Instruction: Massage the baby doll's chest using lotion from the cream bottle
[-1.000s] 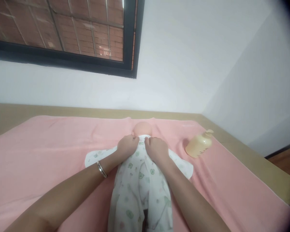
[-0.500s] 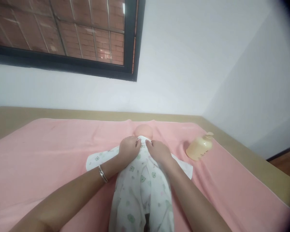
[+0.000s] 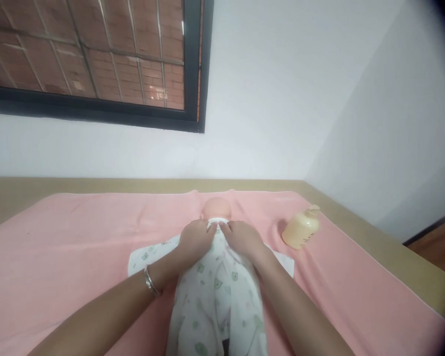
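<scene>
A baby doll point(image 3: 215, 207) lies on its back on a pink towel point(image 3: 66, 242), its bald head pointing away from me. It wears a white garment point(image 3: 217, 291) printed with small green figures. My left hand point(image 3: 196, 238) pinches the left side of the garment's collar just below the doll's chin. My right hand point(image 3: 241, 237) pinches the right side of the same collar. The fingertips of both hands nearly meet at the neckline. A silver bracelet point(image 3: 150, 282) sits on my left wrist.
A pale yellow pump bottle point(image 3: 300, 230) lies on its side on the towel, right of the doll. The towel covers a tan bed or mattress point(image 3: 385, 247) set in a corner of white walls. A dark-framed window point(image 3: 96, 64) is above left.
Both hands stay at the collar and have drawn slightly closer together. The view has tilted a little, so the doll and bottle sit lower in the picture.
</scene>
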Demonstrator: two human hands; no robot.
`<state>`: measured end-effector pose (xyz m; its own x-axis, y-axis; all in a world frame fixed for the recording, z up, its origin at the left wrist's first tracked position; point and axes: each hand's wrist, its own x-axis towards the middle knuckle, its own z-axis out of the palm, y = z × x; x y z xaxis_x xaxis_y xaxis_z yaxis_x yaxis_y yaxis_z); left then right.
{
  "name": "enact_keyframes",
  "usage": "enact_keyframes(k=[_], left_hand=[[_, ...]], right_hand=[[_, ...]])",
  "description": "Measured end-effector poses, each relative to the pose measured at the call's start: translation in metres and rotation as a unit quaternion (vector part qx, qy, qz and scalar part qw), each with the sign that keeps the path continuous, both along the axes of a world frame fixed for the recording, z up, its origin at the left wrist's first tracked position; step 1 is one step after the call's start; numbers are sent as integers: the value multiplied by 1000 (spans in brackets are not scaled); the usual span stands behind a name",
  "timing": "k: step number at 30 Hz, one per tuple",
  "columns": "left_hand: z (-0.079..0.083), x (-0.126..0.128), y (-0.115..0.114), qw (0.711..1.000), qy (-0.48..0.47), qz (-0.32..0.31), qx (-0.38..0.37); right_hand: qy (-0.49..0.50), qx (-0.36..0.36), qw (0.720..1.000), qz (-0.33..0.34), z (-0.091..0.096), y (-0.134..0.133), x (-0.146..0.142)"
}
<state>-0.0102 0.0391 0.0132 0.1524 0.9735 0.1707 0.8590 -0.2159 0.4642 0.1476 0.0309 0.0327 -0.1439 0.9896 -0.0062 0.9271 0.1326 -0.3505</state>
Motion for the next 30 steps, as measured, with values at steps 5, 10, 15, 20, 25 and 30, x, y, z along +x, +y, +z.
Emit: enact_keyframes(k=[5,10,15,20,25,30], left_hand=[[-8,-5,7,1000,-3,2,-27],[-10,4,1,990,82,27,116],[-7,2,3,999,43,22,20],[-9,3,2,988,104,20,111],[-12,1,5,991,79,19,102],[-13,0,7,996,55,22,59]], right_hand=[[-50,76,996,-11,2,-8,-15],[-13,-19,1000,-13,-5,4,-5],[-65,91,993,30,-2,-5,-7],[-36,15,999,-18,-4,2,-5],[-53,56,997,-2,0,-3,-6],[-37,52,998,-21,-3,-3,-8]])
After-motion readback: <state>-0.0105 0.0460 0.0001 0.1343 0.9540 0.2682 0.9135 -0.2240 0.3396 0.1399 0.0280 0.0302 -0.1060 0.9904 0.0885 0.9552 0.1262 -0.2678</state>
